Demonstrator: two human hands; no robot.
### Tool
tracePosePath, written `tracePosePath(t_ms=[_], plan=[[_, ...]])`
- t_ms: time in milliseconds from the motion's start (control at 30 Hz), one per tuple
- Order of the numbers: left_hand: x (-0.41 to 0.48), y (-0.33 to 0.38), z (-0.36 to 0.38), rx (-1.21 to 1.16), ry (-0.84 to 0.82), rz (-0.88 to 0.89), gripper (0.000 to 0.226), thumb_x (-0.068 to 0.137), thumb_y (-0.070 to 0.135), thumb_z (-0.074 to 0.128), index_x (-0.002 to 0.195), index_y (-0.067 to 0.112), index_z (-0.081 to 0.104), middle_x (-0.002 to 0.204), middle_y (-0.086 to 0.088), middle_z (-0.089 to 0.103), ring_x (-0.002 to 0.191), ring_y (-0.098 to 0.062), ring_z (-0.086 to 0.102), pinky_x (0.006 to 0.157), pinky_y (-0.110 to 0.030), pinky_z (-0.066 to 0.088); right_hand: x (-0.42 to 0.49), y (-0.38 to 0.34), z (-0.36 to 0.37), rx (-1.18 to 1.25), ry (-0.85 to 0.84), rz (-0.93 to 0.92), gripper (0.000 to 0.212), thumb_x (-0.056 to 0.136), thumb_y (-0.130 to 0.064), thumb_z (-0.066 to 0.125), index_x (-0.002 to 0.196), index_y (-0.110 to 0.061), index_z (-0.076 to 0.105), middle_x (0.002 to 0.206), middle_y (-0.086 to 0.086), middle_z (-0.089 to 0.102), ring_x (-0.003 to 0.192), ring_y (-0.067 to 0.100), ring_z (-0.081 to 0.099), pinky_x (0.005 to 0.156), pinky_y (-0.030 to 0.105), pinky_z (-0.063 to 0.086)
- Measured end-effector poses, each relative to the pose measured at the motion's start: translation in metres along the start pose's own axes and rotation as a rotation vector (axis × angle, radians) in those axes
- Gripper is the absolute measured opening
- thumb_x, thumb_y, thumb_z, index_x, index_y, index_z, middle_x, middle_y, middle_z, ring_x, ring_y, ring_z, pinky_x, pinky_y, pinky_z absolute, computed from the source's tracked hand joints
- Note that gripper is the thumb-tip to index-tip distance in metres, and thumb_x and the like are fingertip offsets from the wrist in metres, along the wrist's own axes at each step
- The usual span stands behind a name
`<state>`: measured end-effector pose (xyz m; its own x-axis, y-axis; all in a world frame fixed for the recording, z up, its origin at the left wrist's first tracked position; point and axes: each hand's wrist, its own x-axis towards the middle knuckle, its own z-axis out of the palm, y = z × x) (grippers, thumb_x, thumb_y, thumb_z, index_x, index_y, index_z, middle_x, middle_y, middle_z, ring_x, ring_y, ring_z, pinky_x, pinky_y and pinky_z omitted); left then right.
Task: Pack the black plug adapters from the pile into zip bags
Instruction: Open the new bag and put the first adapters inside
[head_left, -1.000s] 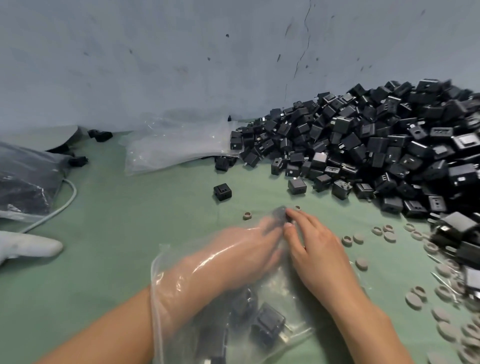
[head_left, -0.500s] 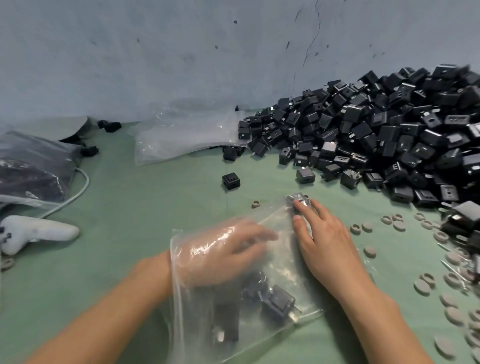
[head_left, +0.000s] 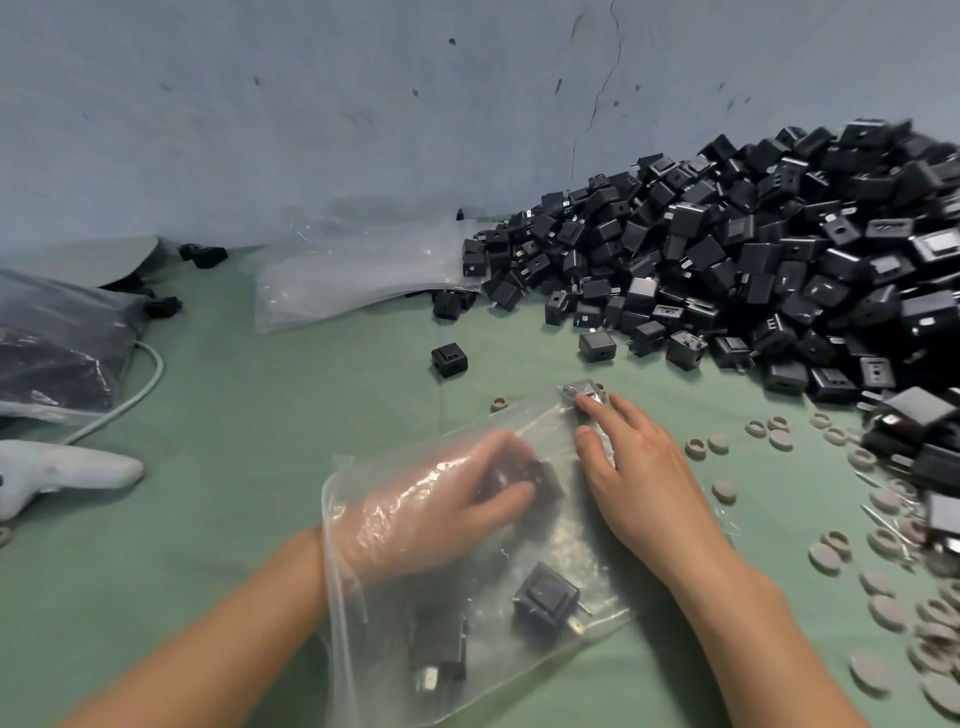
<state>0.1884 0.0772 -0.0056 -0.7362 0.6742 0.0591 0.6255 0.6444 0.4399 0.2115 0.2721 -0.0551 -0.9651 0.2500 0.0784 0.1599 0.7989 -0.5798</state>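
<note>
Left hand is pushed wrist-deep into a clear zip bag, its fingers and thumb curled round a black plug adapter inside the plastic. Right hand lies on top of the bag with its fingers straight, holding nothing; its fingertips press the far corner, where another adapter sits under the film. Two more adapters lie loose in the near end of the bag, one with its prongs showing and one by the bag's mouth. The bag lies flat on a pale green surface. To the right, the big pile of black adapters is heaped against a grey-blue wall, which is marked with dark specks and a thin crack. A single adapter sits apart from the pile's edge. A stack of clear bags leans where surface meets wall. At far left lie a filled bag of dark parts, a white cable and a white object. Grey discs and rings are scattered along the right side.
</note>
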Motion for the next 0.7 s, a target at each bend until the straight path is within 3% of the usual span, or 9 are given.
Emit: tracePosePath(t_ms=[133, 233, 300, 367, 433, 500, 567, 633, 700], plan=[[0.002, -0.003, 0.001, 0.224, 0.011, 0.027, 0.031, 0.102, 0.042, 0.036, 0.13, 0.042, 0.05, 0.116, 0.029, 0.053, 0.095, 0.015, 0.044, 0.086, -0.002, 0.034, 0.0, 0.002, 0.0, 0.012, 0.0, -0.007, 0.046, 0.107, -0.032, 0.032, 0.153, -0.035, 0.035, 0.162, 0.003, 0.029, 0.147, 0.022, 0.027, 0.119, 0.036, 0.019], [0.003, -0.003, -0.003, 0.171, -0.042, 0.011, 0.043, 0.104, 0.042, 0.037, 0.146, 0.042, 0.037, 0.134, 0.027, 0.051, 0.102, 0.016, 0.048, 0.082, 0.008, 0.03, 0.001, 0.002, 0.0, 0.027, 0.002, -0.01, 0.045, 0.107, -0.033, 0.031, 0.152, -0.035, 0.036, 0.162, 0.003, 0.029, 0.147, 0.022, 0.027, 0.119, 0.035, 0.019], [0.004, 0.001, -0.001, 0.092, -0.076, 0.014, 0.047, 0.103, 0.047, 0.041, 0.147, 0.032, 0.039, 0.126, 0.023, 0.051, 0.097, 0.024, 0.047, 0.079, 0.006, 0.035, 0.002, 0.002, 0.0, 0.042, 0.01, -0.013, 0.045, 0.107, -0.033, 0.032, 0.152, -0.034, 0.038, 0.161, 0.002, 0.031, 0.147, 0.022, 0.028, 0.119, 0.034, 0.019], [0.007, 0.003, 0.007, 0.03, -0.064, 0.036, 0.039, 0.101, 0.045, 0.048, 0.136, 0.027, 0.051, 0.109, 0.022, 0.048, 0.089, 0.031, 0.042, 0.078, 0.006, 0.032, 0.002, 0.003, 0.001, 0.054, 0.017, -0.017, 0.045, 0.107, -0.032, 0.032, 0.151, -0.034, 0.039, 0.161, 0.002, 0.032, 0.147, 0.021, 0.028, 0.119, 0.034, 0.019], [0.014, 0.0, 0.014, -0.01, -0.034, 0.02, 0.029, 0.098, 0.044, 0.055, 0.122, 0.027, 0.053, 0.099, 0.02, 0.054, 0.086, 0.015, 0.053, 0.079, -0.006, 0.043, 0.002, 0.004, 0.001, 0.064, 0.021, -0.017, 0.045, 0.107, -0.032, 0.032, 0.151, -0.033, 0.04, 0.16, 0.002, 0.033, 0.146, 0.021, 0.028, 0.119, 0.034, 0.019], [0.019, -0.004, 0.023, -0.254, -0.036, -0.008, 0.021, 0.097, 0.024, 0.061, 0.111, 0.014, 0.049, 0.092, 0.003, 0.061, 0.082, -0.012, 0.06, 0.08, -0.035, 0.052, 0.003, 0.004, 0.001, 0.087, 0.027, -0.017, 0.044, 0.107, -0.033, 0.032, 0.151, -0.033, 0.041, 0.159, 0.001, 0.035, 0.146, 0.021, 0.029, 0.118, 0.034, 0.02], [0.021, -0.002, 0.029, -0.305, 0.006, 0.009, 0.014, 0.097, 0.007, 0.058, 0.105, 0.011, 0.047, 0.089, 0.001, 0.061, 0.082, -0.017, 0.06, 0.082, -0.044, 0.052, 0.003, 0.004, 0.001, 0.117, 0.035, -0.02, 0.043, 0.107, -0.035, 0.032, 0.149, -0.033, 0.043, 0.157, -0.002, 0.038, 0.144, 0.02, 0.032, 0.117, 0.033, 0.021], [0.014, -0.002, 0.029, -0.256, 0.062, 0.092, 0.019, 0.094, -0.003, 0.053, 0.106, 0.011, 0.051, 0.094, 0.005, 0.061, 0.092, -0.007, 0.06, 0.089, -0.032, 0.051, 0.003, 0.003, 0.0, 0.126, 0.032, -0.022, 0.043, 0.107, -0.037, 0.033, 0.148, -0.032, 0.044, 0.156, -0.003, 0.039, 0.144, 0.02, 0.032, 0.116, 0.033, 0.021], [0.002, -0.007, 0.023, -0.029, 0.134, 0.219, 0.025, 0.092, 0.006, 0.054, 0.113, 0.018, 0.059, 0.113, 0.009, 0.063, 0.106, 0.004, 0.056, 0.097, -0.015, 0.043, 0.002, 0.004, -0.001, 0.127, 0.021, -0.022, 0.044, 0.107, -0.039, 0.033, 0.149, -0.032, 0.044, 0.156, -0.002, 0.039, 0.144, 0.02, 0.032, 0.116, 0.034, 0.021]])
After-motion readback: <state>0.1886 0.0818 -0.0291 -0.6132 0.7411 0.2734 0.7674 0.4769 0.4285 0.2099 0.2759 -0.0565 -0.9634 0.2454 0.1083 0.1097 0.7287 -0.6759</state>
